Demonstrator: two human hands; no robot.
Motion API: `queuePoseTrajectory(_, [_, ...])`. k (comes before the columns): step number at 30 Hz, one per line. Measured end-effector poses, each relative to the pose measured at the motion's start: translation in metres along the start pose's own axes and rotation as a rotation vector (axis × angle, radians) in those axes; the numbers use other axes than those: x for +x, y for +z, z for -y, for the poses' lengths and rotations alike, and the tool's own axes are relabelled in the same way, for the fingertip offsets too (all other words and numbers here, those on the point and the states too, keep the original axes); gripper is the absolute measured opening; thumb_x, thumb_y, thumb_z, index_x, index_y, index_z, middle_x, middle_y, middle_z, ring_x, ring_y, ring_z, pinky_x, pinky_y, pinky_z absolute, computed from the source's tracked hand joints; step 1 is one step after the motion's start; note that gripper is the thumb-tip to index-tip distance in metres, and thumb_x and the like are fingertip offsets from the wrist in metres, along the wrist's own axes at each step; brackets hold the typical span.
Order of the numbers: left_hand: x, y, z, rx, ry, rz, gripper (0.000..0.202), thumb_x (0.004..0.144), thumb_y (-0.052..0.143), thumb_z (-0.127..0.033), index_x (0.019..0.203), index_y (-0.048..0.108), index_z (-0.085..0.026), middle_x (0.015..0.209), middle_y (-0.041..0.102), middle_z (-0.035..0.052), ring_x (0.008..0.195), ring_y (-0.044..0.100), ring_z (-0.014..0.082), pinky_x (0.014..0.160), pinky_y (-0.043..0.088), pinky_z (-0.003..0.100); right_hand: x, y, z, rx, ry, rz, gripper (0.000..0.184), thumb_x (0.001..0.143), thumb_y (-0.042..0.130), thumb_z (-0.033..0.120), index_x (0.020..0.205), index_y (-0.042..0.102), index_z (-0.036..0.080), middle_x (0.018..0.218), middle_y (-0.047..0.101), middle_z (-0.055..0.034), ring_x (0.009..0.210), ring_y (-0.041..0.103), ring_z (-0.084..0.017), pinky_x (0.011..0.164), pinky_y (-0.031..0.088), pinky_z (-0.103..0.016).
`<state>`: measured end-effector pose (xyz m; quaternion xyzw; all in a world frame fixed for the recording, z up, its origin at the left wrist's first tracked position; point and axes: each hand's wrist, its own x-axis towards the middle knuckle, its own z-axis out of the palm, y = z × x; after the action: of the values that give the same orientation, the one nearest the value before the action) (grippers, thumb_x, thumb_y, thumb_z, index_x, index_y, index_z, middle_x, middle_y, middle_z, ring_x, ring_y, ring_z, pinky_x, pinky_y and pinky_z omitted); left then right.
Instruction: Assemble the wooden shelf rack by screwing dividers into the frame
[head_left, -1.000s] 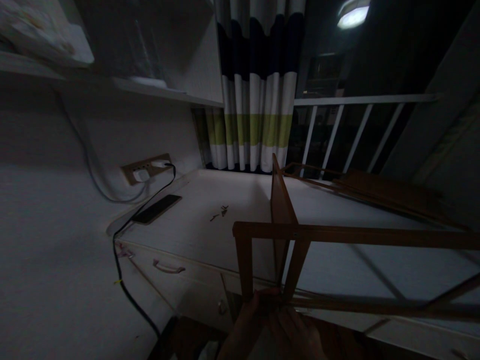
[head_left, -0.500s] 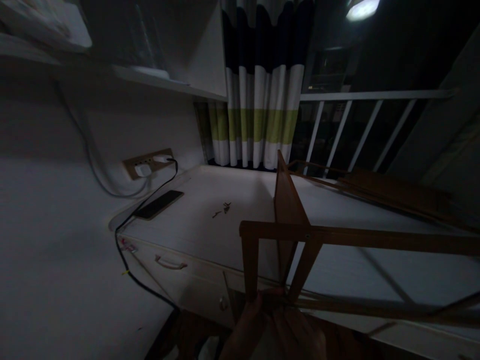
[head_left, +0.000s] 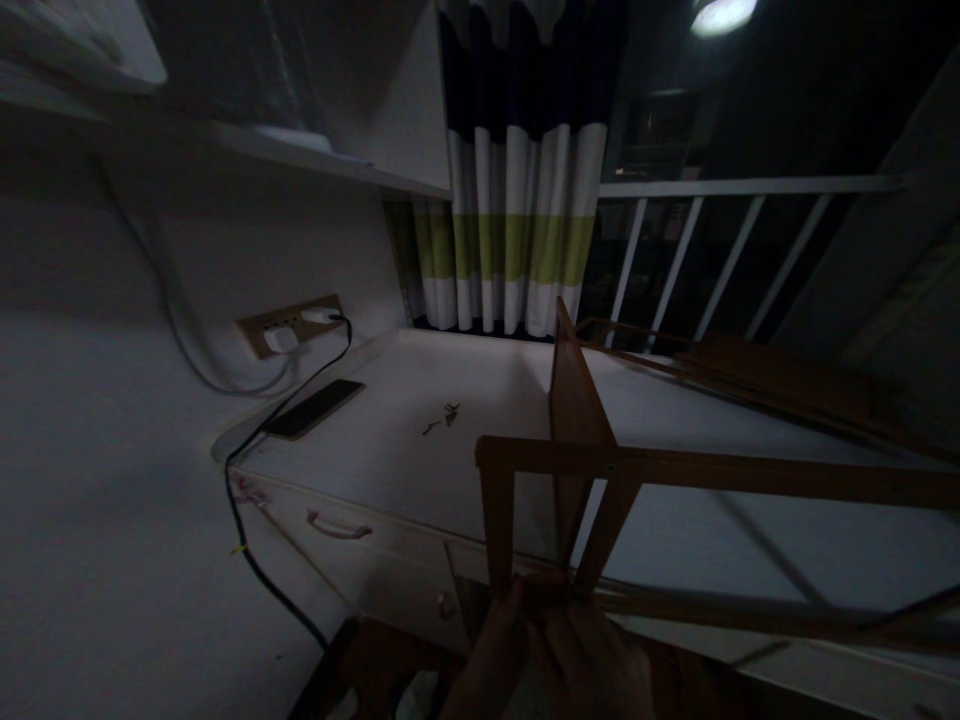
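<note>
A brown wooden frame [head_left: 712,474], made of flat bars and slanting posts, stands at the front edge of the desk. An upright brown panel [head_left: 579,385] is set against it and reaches back over the desktop. Low in the head view, my left hand [head_left: 489,652] grips the foot of the frame's left post, its fingers partly hidden. Close beside it, my right hand [head_left: 589,650] has its fingers bent over the frame's lower bar. Both hands are dim, and whether a small part is between the fingers cannot be made out.
Several small screws [head_left: 450,414] lie on the white desktop [head_left: 397,480]. A dark phone [head_left: 316,408] rests by the wall, with a black cable [head_left: 262,575] hanging past it from a socket strip [head_left: 294,322]. More brown wooden pieces [head_left: 795,385] lie at the back right.
The view has shifted very slightly. Both hands stay at the lower corner of the frame, with the right fingers moved only a little; the frame and panel keep their place.
</note>
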<state>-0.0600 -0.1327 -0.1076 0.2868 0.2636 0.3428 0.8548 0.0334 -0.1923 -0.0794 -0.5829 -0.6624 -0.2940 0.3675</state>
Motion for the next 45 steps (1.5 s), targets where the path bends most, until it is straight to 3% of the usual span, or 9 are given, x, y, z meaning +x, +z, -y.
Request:
queuePoseTrajectory(6, [0.000,0.004,-0.003,0.025,0.040,0.060,0.042,0.065,0.061,-0.050,0.084,0.068,-0.013,0.090,0.066,0.0111,0.096,0.057,0.0234,0.094,0.035,0.031,0.010,0.001,-0.002,-0.047,-0.019,-0.013,0.037,0.088,0.035,0.032,0.054,0.043,0.020,0.048,0.042,0.0003,0.048,0.039,-0.015,0.046,0.018,-0.029])
queuePoseTrajectory(14, [0.008,-0.006,0.010,-0.105,0.013,0.119,0.034,0.071,0.059,-0.044,0.085,0.068,-0.015,0.079,0.067,0.0067,0.090,0.059,0.0199,0.088,0.039,0.028,0.006,0.003,-0.010,-0.026,-0.094,0.015,0.041,0.092,0.028,0.029,0.055,0.043,0.019,0.049,0.042,0.0006,0.048,0.038,-0.014,0.051,0.021,-0.029])
queuePoseTrajectory(19, [0.012,-0.007,0.008,-0.095,0.011,0.144,0.037,0.066,0.063,-0.046,0.081,0.069,-0.013,0.072,0.067,0.0073,0.080,0.060,0.0188,0.079,0.042,0.026,0.006,0.005,-0.009,-0.027,-0.070,0.036,0.044,0.094,0.024,0.034,0.056,0.042,0.019,0.050,0.042,0.0013,0.049,0.038,-0.014,0.052,0.021,-0.029])
queuePoseTrajectory(23, [0.012,-0.007,0.011,-0.101,0.009,0.090,0.036,0.067,0.062,-0.044,0.082,0.068,-0.012,0.077,0.066,0.0078,0.080,0.059,0.0174,0.071,0.043,0.023,0.007,0.005,-0.007,-0.047,-0.091,0.041,0.042,0.093,0.028,0.033,0.057,0.041,0.019,0.049,0.041,0.0013,0.048,0.037,-0.015,0.052,0.020,-0.029])
queuePoseTrajectory(28, [0.013,-0.010,0.017,-0.105,0.001,0.031,0.037,0.070,0.059,-0.044,0.086,0.067,-0.011,0.077,0.065,0.0086,0.065,0.056,0.0121,0.054,0.040,0.019,0.005,0.005,-0.007,-0.068,-0.116,0.053,0.041,0.094,0.023,0.026,0.057,0.040,0.019,0.049,0.041,0.0007,0.048,0.037,-0.015,0.053,0.020,-0.030])
queuePoseTrajectory(36, [0.012,0.000,0.016,-0.140,-0.001,-0.041,0.039,0.063,0.064,-0.047,0.078,0.067,-0.012,0.057,0.059,0.0024,0.049,0.050,0.0083,0.051,0.038,0.020,0.006,0.006,-0.006,-0.113,-0.168,0.062,0.036,0.093,0.026,0.023,0.060,0.039,0.019,0.050,0.040,0.0011,0.048,0.037,-0.015,0.053,0.021,-0.030])
queuePoseTrajectory(40, [0.007,0.009,0.010,-0.182,0.007,-0.047,0.035,0.054,0.072,-0.043,0.070,0.068,-0.013,0.060,0.061,0.0014,0.053,0.051,0.0086,0.053,0.039,0.019,0.005,0.007,-0.006,-0.128,-0.173,0.063,0.033,0.092,0.027,0.020,0.061,0.039,0.019,0.050,0.040,0.0007,0.048,0.037,-0.015,0.052,0.020,-0.030])
queuePoseTrajectory(45, [0.005,0.014,0.007,-0.151,0.010,-0.056,0.035,0.055,0.071,-0.044,0.070,0.068,-0.012,0.064,0.064,0.0037,0.062,0.056,0.0124,0.062,0.042,0.022,0.003,0.009,-0.006,-0.147,-0.171,0.064,0.031,0.091,0.029,0.019,0.062,0.039,0.019,0.050,0.041,0.0008,0.046,0.037,-0.015,0.051,0.018,-0.030])
